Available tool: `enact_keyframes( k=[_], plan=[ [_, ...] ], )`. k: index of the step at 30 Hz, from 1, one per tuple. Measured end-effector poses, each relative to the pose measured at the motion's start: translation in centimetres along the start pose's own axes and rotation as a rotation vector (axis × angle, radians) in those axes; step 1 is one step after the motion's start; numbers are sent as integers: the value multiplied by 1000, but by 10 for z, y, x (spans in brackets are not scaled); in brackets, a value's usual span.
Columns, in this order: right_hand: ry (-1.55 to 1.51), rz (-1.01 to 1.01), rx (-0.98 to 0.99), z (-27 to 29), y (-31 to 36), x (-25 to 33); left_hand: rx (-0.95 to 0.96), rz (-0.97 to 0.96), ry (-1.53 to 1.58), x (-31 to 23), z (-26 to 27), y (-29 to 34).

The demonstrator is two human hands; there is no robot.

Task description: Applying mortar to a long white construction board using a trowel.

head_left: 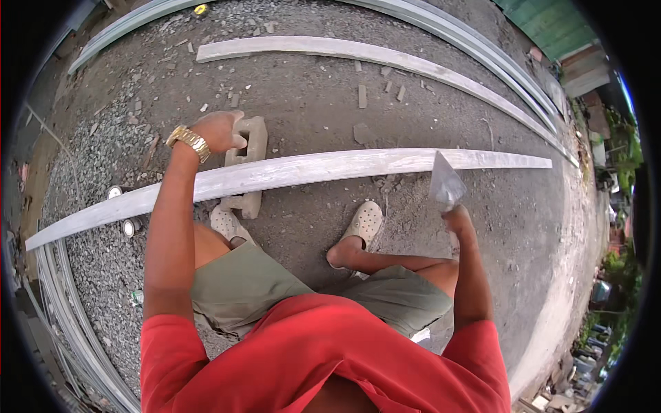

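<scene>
A long pale board (310, 168) stretches across in front of me, from far left to right, and lies over a grey hollow concrete block (256, 141). My left hand (217, 131), with a gold watch on its wrist, is closed on the block's far left edge, thumb and fingers around it. The board hides the block's middle. Over to the right, my right hand (457, 220) grips a pointed trowel (446, 182) by its handle. Its blade points away from me, and its tip overlaps the board in view; contact I cannot tell.
A second pale board (330, 47) lies farther off, with long metal channels (468, 41) behind it. Metal lengths (76, 310) run along the lower left. Two cans (129, 227) sit by the board's left part. Gravel (103, 275) covers the left ground; loose stone pieces (363, 96) are scattered ahead.
</scene>
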State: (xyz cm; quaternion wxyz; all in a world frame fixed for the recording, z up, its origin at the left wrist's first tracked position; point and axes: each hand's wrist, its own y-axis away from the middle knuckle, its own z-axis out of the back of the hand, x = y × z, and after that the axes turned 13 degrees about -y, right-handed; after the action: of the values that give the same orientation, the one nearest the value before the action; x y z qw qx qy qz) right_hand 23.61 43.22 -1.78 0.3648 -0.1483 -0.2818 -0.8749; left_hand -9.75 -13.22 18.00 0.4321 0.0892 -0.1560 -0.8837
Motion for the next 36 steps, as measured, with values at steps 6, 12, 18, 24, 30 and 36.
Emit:
enact_keyframes(
  k=[6, 12, 18, 24, 30, 36],
  plan=[
    [137, 201, 69, -6, 111, 113, 35, -49, -1, -18, -2, -13],
    [200, -83, 147, 84, 49, 29, 22, -80, 39, -31, -1, -22],
    [156, -114, 194, 44, 91, 96, 35, -43, -22, -23, -3, -16],
    [87, -189, 168, 71, 76, 78, 39, -82, -13, -30, -6, -27],
    [97, -108, 188, 34, 97, 113, 26, -81, -8, -28, -2, -22],
    [240, -23, 132, 46, 103, 116, 61, -47, 5, -27, -10, -20]
  ],
)
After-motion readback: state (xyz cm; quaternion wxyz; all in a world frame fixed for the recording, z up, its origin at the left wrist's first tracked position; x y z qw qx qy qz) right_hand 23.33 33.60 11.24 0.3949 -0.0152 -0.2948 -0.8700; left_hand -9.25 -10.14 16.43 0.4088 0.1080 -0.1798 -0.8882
